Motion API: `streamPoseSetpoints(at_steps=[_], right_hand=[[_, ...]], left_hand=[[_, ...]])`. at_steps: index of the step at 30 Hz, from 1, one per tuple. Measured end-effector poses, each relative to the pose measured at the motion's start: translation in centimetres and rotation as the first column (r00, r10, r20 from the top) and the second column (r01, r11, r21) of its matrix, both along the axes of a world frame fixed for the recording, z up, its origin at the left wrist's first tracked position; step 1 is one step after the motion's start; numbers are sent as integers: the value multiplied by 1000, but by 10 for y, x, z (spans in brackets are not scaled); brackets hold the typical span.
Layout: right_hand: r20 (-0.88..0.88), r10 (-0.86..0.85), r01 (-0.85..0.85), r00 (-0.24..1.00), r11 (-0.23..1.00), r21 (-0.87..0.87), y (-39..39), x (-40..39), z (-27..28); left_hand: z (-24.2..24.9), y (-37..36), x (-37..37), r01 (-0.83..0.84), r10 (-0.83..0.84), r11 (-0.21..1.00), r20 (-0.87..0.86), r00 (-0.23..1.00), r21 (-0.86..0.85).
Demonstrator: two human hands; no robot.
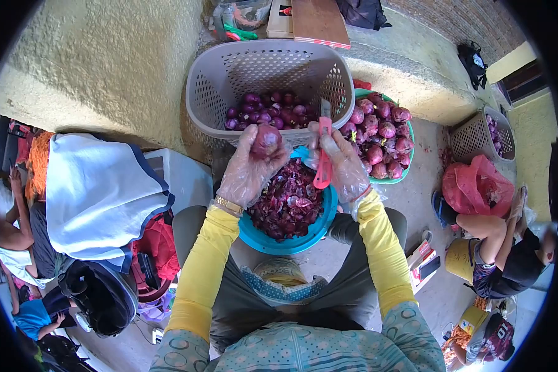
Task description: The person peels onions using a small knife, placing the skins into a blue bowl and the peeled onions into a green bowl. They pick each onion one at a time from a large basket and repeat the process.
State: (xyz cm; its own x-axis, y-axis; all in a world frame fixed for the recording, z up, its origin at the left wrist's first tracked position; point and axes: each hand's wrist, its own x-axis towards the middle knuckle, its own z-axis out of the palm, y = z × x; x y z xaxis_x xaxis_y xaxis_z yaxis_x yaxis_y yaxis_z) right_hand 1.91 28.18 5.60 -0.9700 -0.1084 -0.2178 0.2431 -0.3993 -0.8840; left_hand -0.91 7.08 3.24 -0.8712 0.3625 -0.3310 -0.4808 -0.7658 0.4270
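My left hand [247, 162], in a clear plastic glove, is closed around a red onion [267, 141] with its skin on. In my gloved right hand [344, 162] is a red utility knife [324, 155], its blade pointing up and away from me. Both hands are above a blue basin [254, 239] filled with loose onion skins [285, 204]. Just beyond them stands a grey perforated basket [260, 59] with peeled, shiny onions [270, 111] at its bottom. Beside my right hand, a green-rimmed tub [395, 181] holds unpeeled onions [378, 133].
Another basket [468, 139] of onions and a red plastic bag [477, 186] are at the right, near a seated person [508, 248]. More people sit at lower right and far left. A white cloth [102, 192] covers something on the left. A rough wall [118, 68] rises behind it.
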Motion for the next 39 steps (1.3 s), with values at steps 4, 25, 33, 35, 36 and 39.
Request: streamPoseSetpoints(at_steps=[4, 25, 33, 35, 36, 39], right_hand=[[-139, 44, -23, 989, 989, 147, 0, 1, -13], [-416, 368, 390, 832, 145, 909, -21, -3, 6], [-317, 343, 290, 884, 129, 948, -21, -2, 15], [-315, 349, 290, 883, 121, 949, -20, -2, 13], [-314, 358, 291, 879, 120, 949, -20, -2, 10], [-365, 366, 337, 856, 140, 931, -19, -4, -2]], left_hand=[[2, -4, -1, 22, -22, 999, -5, 1000, 34], [-20, 18, 8, 85, -88, 996, 106, 990, 40], [-22, 17, 9, 82, -116, 985, 235, 965, 150], [-20, 19, 11, 72, -104, 987, 228, 968, 147], [-20, 19, 11, 62, -93, 988, 220, 971, 145], [-23, 19, 10, 60, -94, 989, 265, 960, 136]])
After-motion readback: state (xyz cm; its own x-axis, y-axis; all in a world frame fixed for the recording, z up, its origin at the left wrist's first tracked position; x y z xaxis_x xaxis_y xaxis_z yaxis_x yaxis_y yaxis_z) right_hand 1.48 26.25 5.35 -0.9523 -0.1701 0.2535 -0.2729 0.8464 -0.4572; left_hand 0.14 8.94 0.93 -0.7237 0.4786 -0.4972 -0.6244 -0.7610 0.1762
